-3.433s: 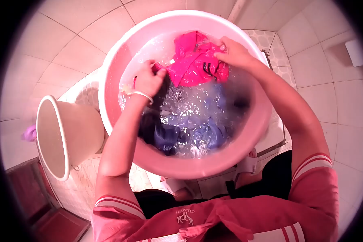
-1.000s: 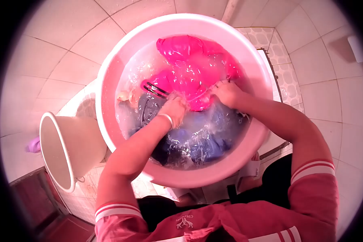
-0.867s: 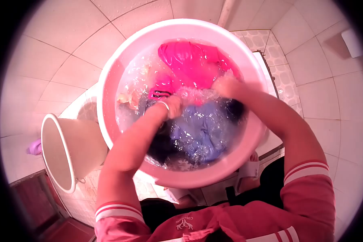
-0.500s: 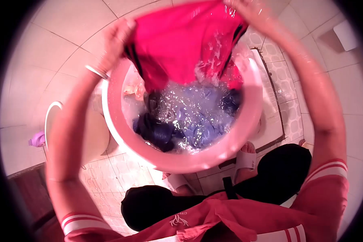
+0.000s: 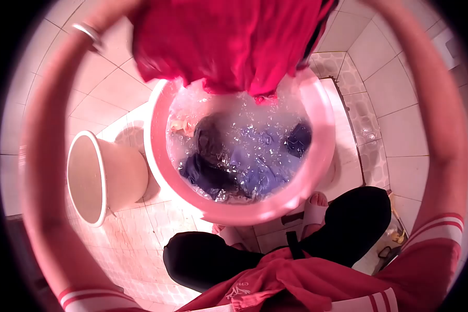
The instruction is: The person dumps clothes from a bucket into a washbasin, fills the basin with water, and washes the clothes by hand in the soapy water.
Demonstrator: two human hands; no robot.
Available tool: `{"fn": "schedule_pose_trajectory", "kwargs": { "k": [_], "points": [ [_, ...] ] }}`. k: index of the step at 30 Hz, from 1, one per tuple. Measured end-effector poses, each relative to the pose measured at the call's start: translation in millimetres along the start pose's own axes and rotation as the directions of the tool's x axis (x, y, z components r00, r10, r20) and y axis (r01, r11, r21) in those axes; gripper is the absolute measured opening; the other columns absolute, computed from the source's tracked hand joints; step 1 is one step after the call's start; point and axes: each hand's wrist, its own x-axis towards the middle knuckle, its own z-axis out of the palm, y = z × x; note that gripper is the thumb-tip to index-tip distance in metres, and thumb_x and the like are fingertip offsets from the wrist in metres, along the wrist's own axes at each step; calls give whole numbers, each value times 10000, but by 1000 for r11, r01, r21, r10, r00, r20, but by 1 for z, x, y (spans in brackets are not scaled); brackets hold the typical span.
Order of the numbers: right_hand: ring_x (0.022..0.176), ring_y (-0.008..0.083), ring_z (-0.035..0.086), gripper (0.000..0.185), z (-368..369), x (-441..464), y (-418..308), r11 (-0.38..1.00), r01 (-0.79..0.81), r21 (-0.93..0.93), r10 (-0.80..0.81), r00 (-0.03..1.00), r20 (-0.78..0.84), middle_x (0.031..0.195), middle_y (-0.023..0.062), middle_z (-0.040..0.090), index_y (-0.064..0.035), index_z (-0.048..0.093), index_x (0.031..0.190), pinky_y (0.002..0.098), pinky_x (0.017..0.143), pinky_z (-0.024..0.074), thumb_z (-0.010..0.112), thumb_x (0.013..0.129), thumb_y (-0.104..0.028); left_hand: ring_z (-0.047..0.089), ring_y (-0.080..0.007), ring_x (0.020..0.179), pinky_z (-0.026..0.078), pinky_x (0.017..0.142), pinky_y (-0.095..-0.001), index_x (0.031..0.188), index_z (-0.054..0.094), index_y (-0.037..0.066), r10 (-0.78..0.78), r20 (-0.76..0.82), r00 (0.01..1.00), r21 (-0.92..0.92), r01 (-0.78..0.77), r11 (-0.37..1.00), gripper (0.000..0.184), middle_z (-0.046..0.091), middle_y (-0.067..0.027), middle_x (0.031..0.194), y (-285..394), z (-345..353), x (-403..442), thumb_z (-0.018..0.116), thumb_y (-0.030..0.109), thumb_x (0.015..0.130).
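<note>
A wet red garment with dark side trim (image 5: 229,41) hangs spread out above the pink tub (image 5: 156,140), its lower edge at the tub's far rim. My left hand (image 5: 126,5), cut off by the top edge, is closed at the garment's upper left corner; its fingers are hidden. My right hand lies beyond the top edge, with only the forearm (image 5: 416,67) showing on the garment's right side. In the tub's cloudy water lie a light blue cloth (image 5: 265,174), a dark navy cloth (image 5: 208,174) and a pale orange piece (image 5: 183,126).
A pale bucket (image 5: 122,174) lies tipped on its side on the tiled floor (image 5: 114,93), left of the tub. A white slab (image 5: 348,161) is at the tub's right. My knees (image 5: 348,218) and feet (image 5: 317,208) are close to its near side.
Both arms have moved up and outward, lifting the red garment higher and away from me, its lower part out of the water. The bucket now shows fully, no longer behind my left arm.
</note>
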Motion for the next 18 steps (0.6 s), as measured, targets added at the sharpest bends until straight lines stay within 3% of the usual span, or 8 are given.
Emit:
{"fn": "schedule_pose_trajectory", "kwargs": {
  "k": [3, 5, 7, 10, 12, 14, 16, 18],
  "points": [
    [795, 121, 618, 449, 107, -41, 94, 986, -167, -1, 146, 859, 491, 837, 57, 682, -63, 665, 1046, 302, 704, 509, 664, 818, -451, 653, -159, 660, 540, 546, -270, 893, 650, -14, -436, 284, 854, 57, 438, 897, 323, 670, -65, 715, -84, 74, -50, 762, 274, 800],
    [811, 241, 645, 389, 183, -87, 139, 995, -76, -59, 94, 906, 412, 859, 150, 671, -33, 661, 956, 379, 733, 504, 697, 775, -375, 661, -158, 605, 552, 549, -297, 921, 663, 15, -521, 376, 766, 37, 549, 835, 258, 656, -90, 653, -133, 133, -83, 767, 216, 797],
    [838, 357, 646, 302, 229, -128, 152, 979, -14, -205, 109, 881, 460, 866, 212, 657, -38, 662, 999, 451, 790, 508, 610, 805, -263, 672, -237, 751, 551, 712, -373, 909, 655, 23, -333, 199, 922, 299, 266, 916, 211, 674, -159, 799, -205, 205, -125, 731, 185, 796],
    [923, 346, 640, 295, 287, -187, 185, 895, 101, -435, 106, 899, 425, 932, 199, 664, -47, 650, 1076, 439, 877, 488, 530, 843, -182, 542, -361, 1014, 487, 871, -435, 1098, 620, 74, -371, 289, 883, 697, 72, 714, 252, 551, -187, 1075, -193, 272, -179, 519, 163, 884],
    [960, 344, 633, 303, 313, -208, 214, 810, 141, -570, 42, 955, 295, 965, 196, 664, -43, 643, 1097, 433, 892, 480, 502, 853, -155, 489, -353, 1113, 455, 951, -410, 1194, 544, 11, -399, 496, 771, 694, -76, 716, 376, 500, -169, 1195, -203, 300, -201, 523, 126, 837],
    [1020, 340, 612, 319, 318, -205, 232, 888, 258, -382, 104, 695, 712, 1040, 199, 652, -25, 630, 1117, 432, 904, 465, 453, 870, -122, 554, -292, 1063, 453, 953, -389, 1164, 578, 29, -331, 770, 545, 595, -425, 682, 409, 592, -154, 1126, -210, 307, -204, 604, 130, 769],
    [1019, 347, 609, 309, 299, -185, 231, 944, 82, -319, 186, 667, 721, 1048, 207, 648, -18, 630, 1107, 436, 898, 465, 475, 864, -129, 607, -290, 993, 465, 917, -385, 1130, 611, 65, -274, 818, 506, 316, 3, 949, 389, 645, -175, 1029, -220, 292, -186, 624, 135, 748],
    [948, 364, 621, 240, 264, -156, 213, 986, -58, -157, 145, 767, 625, 965, 219, 647, -11, 651, 1008, 442, 846, 480, 549, 828, -132, 617, -354, 1028, 479, 871, -409, 1105, 593, 43, -326, 549, 769, 232, 235, 944, 320, 640, -241, 1038, -218, 260, -170, 546, 98, 793]
  ]
}}
